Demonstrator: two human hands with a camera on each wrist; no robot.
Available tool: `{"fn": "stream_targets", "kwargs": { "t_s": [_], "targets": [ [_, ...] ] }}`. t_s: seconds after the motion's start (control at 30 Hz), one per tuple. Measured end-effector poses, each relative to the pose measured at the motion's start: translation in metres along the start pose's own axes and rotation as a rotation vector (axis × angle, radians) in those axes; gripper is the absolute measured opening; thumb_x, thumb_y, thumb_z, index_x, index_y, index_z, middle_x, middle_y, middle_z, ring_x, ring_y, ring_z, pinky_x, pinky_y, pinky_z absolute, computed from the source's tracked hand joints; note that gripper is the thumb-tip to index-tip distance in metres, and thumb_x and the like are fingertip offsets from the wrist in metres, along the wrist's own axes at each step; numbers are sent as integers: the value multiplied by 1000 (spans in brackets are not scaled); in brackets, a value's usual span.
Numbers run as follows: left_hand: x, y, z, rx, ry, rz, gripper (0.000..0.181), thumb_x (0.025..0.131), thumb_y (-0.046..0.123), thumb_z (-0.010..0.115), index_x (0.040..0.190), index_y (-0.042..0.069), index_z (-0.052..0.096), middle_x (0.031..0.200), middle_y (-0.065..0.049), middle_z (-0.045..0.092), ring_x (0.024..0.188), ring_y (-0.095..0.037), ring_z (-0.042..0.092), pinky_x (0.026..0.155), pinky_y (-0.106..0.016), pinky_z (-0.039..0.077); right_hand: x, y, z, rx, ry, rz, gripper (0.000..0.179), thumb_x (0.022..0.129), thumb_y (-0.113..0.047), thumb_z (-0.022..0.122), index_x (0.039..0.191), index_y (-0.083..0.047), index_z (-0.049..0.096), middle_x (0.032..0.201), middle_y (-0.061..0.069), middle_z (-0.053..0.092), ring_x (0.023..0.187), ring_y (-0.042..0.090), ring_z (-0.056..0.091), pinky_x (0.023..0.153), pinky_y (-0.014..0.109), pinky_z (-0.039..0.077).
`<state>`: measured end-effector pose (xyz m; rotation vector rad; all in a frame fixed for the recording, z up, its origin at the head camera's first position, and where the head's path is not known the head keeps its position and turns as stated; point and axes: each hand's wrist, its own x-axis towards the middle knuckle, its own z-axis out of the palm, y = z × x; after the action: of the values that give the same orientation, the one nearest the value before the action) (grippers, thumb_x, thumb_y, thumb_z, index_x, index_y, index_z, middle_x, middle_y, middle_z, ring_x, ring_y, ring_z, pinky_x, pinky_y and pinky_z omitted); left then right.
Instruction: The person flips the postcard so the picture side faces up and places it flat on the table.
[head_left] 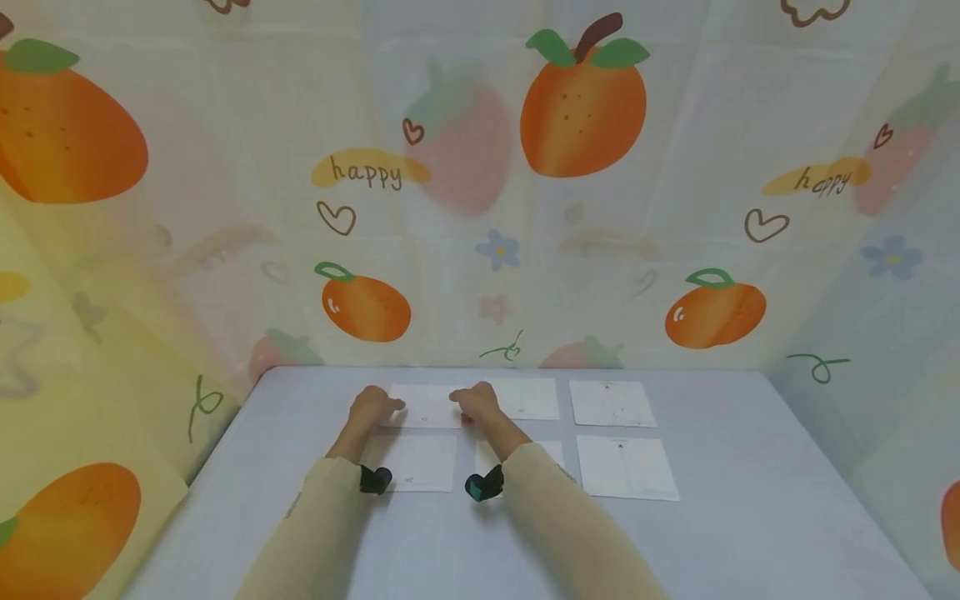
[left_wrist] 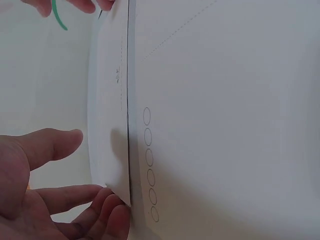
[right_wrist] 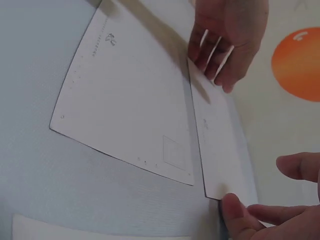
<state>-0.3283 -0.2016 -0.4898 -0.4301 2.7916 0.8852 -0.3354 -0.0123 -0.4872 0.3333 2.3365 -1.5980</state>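
A white postcard lies flat in the back row at the left, with faint print on it. My left hand is at its left end; the left wrist view shows fingertips touching the card's corner, the thumb held apart. My right hand is at the opposite end, its fingers against the card's near right corner and its thumb raised. Just in front lies another postcard with small printed marks, a square and a row of ovals. Neither hand visibly pinches a card.
More white cards lie in two rows: a back middle card, a back right card, a front right card and a front middle card partly behind my right forearm. A fruit-printed curtain borders the pale table.
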Motion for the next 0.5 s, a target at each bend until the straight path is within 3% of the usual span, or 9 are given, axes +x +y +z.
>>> {"fn": "stream_targets", "kwargs": {
  "t_s": [0.13, 0.27, 0.5],
  "targets": [
    [3, -3, 1, 35, -17, 7, 43, 90, 24, 61, 112, -14, 60, 114, -28, 62, 95, -34, 55, 97, -48, 48, 0, 6, 2, 146, 10, 18, 52, 86, -7, 64, 131, 14, 46, 76, 6, 53, 49, 11, 43, 53, 22, 39],
    [5, -7, 2, 20, -25, -9, 48, 90, 22, 60, 121, -14, 56, 125, -31, 57, 109, -40, 56, 105, -50, 44, 2, 10, 4, 138, 10, 21, 42, 85, -5, 64, 122, 13, 52, 65, 3, 50, 47, 9, 43, 49, 20, 38],
    [2, -11, 0, -142, 17, -27, 45, 91, 18, 57, 125, -13, 55, 131, -31, 54, 120, -43, 51, 107, -52, 41, 7, 13, 3, 153, -6, 46, 27, 87, -5, 66, 109, 8, 59, 69, 3, 52, 52, 9, 48, 48, 15, 44]
  ]
}}
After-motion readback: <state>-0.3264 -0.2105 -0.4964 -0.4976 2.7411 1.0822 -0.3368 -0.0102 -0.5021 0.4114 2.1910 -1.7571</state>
